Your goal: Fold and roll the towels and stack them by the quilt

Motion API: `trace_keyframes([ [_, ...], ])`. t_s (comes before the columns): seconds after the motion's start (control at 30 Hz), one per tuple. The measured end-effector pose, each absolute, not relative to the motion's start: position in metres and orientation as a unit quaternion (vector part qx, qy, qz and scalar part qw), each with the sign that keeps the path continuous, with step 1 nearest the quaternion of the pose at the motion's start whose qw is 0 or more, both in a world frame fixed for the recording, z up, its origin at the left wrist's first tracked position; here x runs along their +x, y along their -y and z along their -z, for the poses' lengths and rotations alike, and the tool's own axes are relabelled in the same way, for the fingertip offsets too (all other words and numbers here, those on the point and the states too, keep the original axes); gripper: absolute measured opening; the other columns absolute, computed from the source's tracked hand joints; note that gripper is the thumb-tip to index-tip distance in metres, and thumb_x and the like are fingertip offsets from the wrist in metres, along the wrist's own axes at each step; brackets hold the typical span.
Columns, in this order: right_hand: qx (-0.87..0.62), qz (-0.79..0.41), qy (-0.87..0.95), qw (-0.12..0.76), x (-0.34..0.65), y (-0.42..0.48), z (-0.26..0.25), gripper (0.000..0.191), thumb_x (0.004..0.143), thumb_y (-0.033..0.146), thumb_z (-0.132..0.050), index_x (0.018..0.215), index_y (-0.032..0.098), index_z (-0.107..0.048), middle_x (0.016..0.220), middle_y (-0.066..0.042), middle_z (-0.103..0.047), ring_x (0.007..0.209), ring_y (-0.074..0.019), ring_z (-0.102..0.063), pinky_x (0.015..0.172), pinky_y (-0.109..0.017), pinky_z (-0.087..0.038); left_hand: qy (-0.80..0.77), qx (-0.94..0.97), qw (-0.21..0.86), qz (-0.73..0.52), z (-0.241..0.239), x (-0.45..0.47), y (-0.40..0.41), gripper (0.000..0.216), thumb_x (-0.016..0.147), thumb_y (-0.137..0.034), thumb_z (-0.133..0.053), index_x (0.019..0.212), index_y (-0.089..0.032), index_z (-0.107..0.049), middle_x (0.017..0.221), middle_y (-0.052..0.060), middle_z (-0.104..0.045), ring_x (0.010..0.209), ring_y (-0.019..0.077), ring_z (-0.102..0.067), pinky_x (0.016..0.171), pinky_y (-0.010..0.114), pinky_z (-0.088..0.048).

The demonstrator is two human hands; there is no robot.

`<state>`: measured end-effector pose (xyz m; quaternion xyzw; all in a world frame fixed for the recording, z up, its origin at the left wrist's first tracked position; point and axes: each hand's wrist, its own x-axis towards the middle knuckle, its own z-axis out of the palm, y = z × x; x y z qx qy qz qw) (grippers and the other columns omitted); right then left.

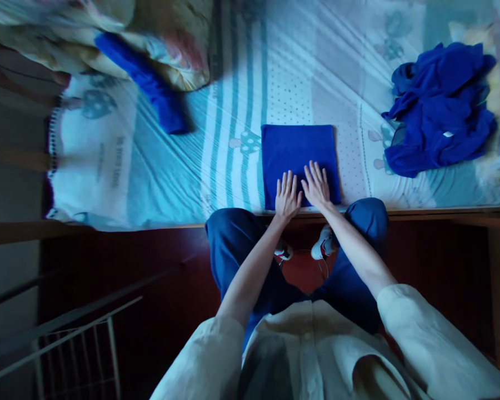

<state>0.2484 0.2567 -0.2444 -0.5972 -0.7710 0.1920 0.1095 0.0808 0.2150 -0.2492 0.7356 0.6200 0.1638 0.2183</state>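
Note:
A flat square of blue cloth (298, 147) lies at the front edge of the bed, smooth and straight-sided. My left hand (288, 195) rests palm down on its lower part, fingers stretched out. Beside it my right hand (316, 186) is also laid flat on the cloth, fingers slightly spread and tilted toward the left. Neither hand grips anything. To the right sits a crumpled heap of blue cloth (445, 111), with a small white spot on it. A long narrow folded or rolled blue cloth (144, 83) lies at the left.
The bed (170, 166) has a striped, mushroom-patterned sheet, its wooden edge running just beyond my knees. A bunched yellowish quilt (183, 55) lies at the back left. A white metal rack (112, 355) stands on the floor at lower left.

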Motion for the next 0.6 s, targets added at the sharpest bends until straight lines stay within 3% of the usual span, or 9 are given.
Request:
trace_keyframes([
  [0.17, -0.599, -0.198, 0.771, 0.084, 0.262, -0.208, 0.242, 0.062, 0.105, 0.036, -0.036, 0.162, 0.014, -0.032, 0.172, -0.011, -0.022, 0.161, -0.0245, -0.015, 0.131, -0.051, -0.010, -0.662, 0.704, 0.213, -0.141, 0.253, 0.063, -0.178, 0.068, 0.102, -0.043, -0.033, 0.161, -0.010, -0.031, 0.170, 0.015, -0.023, 0.161, 0.0267, -0.009, 0.131, 0.052, -0.005],
  [0.37, -0.638, -0.194, 0.736, 0.115, 0.309, -0.195, 0.240, 0.057, 0.103, 0.031, -0.039, 0.158, 0.015, -0.042, 0.167, -0.012, -0.033, 0.157, -0.0242, -0.027, 0.129, -0.050, -0.020, -0.729, 0.634, 0.207, -0.157, 0.248, 0.038, -0.154, 0.065, 0.100, -0.036, -0.038, 0.157, -0.006, -0.037, 0.166, 0.021, -0.031, 0.159, 0.0295, -0.020, 0.129, 0.053, -0.018],
  [0.5, -0.712, -0.199, 0.647, 0.185, 0.319, -0.191, 0.237, 0.050, 0.096, 0.023, -0.048, 0.143, 0.009, -0.058, 0.155, -0.019, -0.051, 0.146, -0.0276, -0.045, 0.123, -0.046, -0.034, -0.753, 0.580, 0.243, -0.194, 0.240, 0.028, -0.152, 0.056, 0.093, -0.027, -0.047, 0.146, -0.008, -0.052, 0.153, 0.022, -0.052, 0.149, 0.0304, -0.042, 0.123, 0.048, -0.034],
  [0.6, -0.790, -0.216, 0.536, 0.203, 0.327, -0.186, 0.232, 0.041, 0.093, 0.024, -0.054, 0.128, 0.009, -0.067, 0.131, -0.022, -0.069, 0.128, -0.0302, -0.062, 0.113, -0.046, -0.045, -0.779, 0.513, 0.269, -0.242, 0.233, 0.014, -0.153, 0.041, 0.091, -0.025, -0.050, 0.127, -0.014, -0.066, 0.125, 0.018, -0.072, 0.125, 0.0291, -0.064, 0.112, 0.044, -0.046],
])
